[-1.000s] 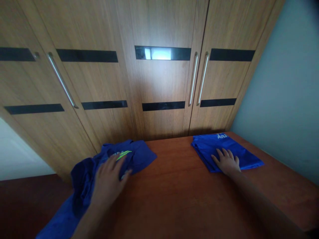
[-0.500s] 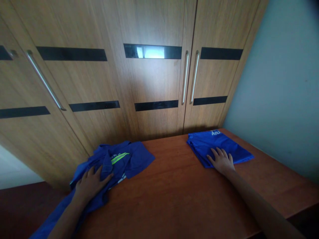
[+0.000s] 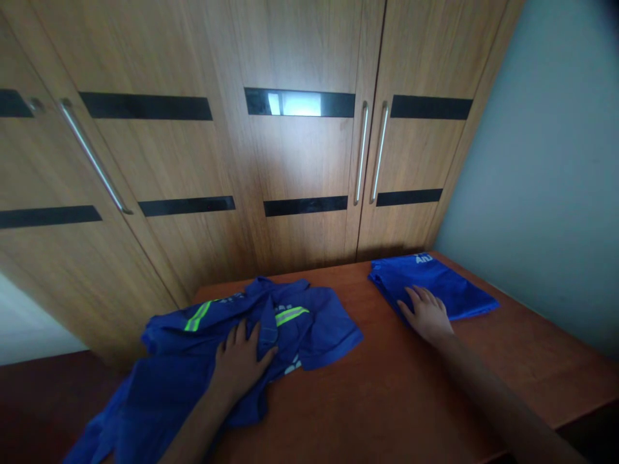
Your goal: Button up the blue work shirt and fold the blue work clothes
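Observation:
A crumpled blue work shirt (image 3: pixel 309 325) with yellow-green reflective stripes lies on the reddish wooden table (image 3: pixel 396 386), its lower part hanging over the left edge. My left hand (image 3: pixel 242 361) lies flat on it, fingers spread. A folded blue garment (image 3: pixel 440 287) with white lettering sits at the table's far right. My right hand (image 3: pixel 425 316) rests with fingers stretched out on its near left edge.
A wooden wardrobe (image 3: pixel 300 154) with black strips and metal bar handles (image 3: pixel 370 151) stands right behind the table. A pale wall (image 3: pixel 556 193) runs along the right side. Dark floor (image 3: pixel 39 399) shows at the lower left.
My left hand has dragged the crumpled shirt to the right, further onto the table, so more of it and a second reflective stripe show. My right hand stays on the folded garment.

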A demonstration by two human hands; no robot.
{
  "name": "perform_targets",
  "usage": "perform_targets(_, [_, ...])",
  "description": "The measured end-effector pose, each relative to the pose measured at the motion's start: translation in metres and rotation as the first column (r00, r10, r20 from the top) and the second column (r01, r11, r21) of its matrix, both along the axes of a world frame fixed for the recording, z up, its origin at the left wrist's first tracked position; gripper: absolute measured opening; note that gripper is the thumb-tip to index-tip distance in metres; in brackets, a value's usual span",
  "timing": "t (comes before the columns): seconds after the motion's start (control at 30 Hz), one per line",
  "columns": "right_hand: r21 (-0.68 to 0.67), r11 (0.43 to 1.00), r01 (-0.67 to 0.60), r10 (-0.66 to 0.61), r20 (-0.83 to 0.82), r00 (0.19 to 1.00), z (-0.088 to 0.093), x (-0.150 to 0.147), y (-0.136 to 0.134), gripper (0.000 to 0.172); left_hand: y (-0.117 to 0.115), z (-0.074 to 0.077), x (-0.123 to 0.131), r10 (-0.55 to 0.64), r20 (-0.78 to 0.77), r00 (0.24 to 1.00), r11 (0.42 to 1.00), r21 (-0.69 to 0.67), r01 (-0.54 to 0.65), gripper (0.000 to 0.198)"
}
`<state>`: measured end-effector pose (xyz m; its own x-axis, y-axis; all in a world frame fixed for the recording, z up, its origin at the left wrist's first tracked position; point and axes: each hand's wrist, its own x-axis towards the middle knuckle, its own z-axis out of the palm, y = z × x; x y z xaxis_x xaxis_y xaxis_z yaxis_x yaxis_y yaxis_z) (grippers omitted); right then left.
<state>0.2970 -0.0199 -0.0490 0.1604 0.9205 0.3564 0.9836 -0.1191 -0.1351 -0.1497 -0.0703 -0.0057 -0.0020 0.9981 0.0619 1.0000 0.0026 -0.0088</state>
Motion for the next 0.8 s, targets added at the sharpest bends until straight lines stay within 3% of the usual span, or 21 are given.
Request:
perform_targets(0.17, [0.064,0.928,-0.368,0.372,-0.224,0.901,0.021,-0.088,-0.031,0.054,-0.007,0.005,0.051,-0.059,0.148,0.987,0.997,-0.037,0.066,0.076])
perform_targets(0.3, [-0.009,0.895,-0.447,0.414,-0.356,0.838,0.022,-0.136,-0.046,0.056,-0.014,0.016,0.071,-0.164,0.436,0.885,0.968,-0.103,0.231,0.084])
perform_targets(0.4, [-0.046,0.898,-0.438,0.400,-0.329,0.856,0.019,-0.138,-0.043,0.052,-0.018,0.023,0.073,-0.197,0.659,0.726,0.946,-0.066,0.316,0.079])
perform_targets(0.5, [-0.062,0.892,-0.448,0.407,-0.322,0.855,0.017,-0.120,-0.035,0.042,-0.016,0.024,0.065,-0.226,0.767,0.600,0.952,0.043,0.303,0.066])
perform_targets(0.67, [-0.080,0.908,-0.410,0.362,-0.341,0.868,0.023,-0.096,-0.026,0.025,-0.012,0.025,0.050,-0.242,0.804,0.543,0.965,0.142,0.220,0.052])
perform_targets(0.8, [-0.114,0.927,-0.358,0.335,-0.182,0.925,0.039,-0.093,-0.024,0.028,-0.015,0.039,0.041,-0.277,0.813,0.512,0.958,0.190,0.217,0.046])
